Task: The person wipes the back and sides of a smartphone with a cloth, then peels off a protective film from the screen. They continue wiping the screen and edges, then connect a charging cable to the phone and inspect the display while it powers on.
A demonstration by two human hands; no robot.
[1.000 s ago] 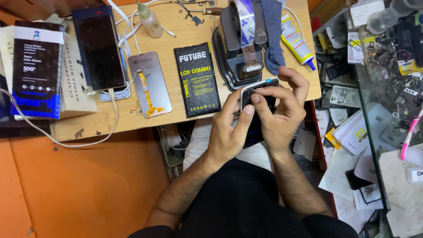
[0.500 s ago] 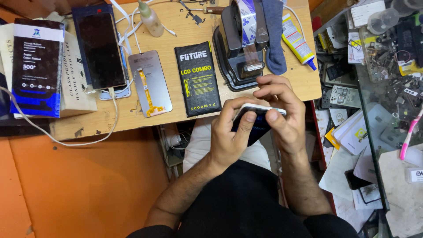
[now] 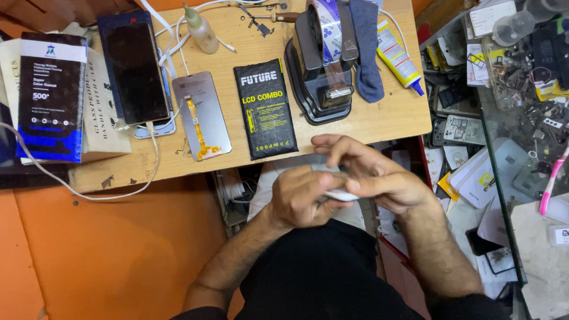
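Observation:
My left hand (image 3: 303,197) and my right hand (image 3: 373,175) both clasp a phone (image 3: 342,194) over my lap, just below the wooden table's front edge (image 3: 178,169). Only a thin pale sliver of the phone shows between the fingers; the rest is hidden by my hands. The right hand lies across the top, fingers pointing left, and the left hand wraps it from below. On the table in front of my hands lie a black flat packet (image 3: 265,108) and a silver display panel (image 3: 201,115) with an orange flex cable.
A black tape dispenser (image 3: 323,65), a blue cloth (image 3: 366,50), a glue tube (image 3: 398,57), a small bottle (image 3: 200,29), a dark phone on a cable (image 3: 136,71) and boxes (image 3: 47,98) sit on the table. Cluttered parts shelves (image 3: 510,89) stand at right.
My hands have closed further over the phone and turned it flatter; its dark face showed before and only a pale edge remains visible. The hands shifted slightly lower.

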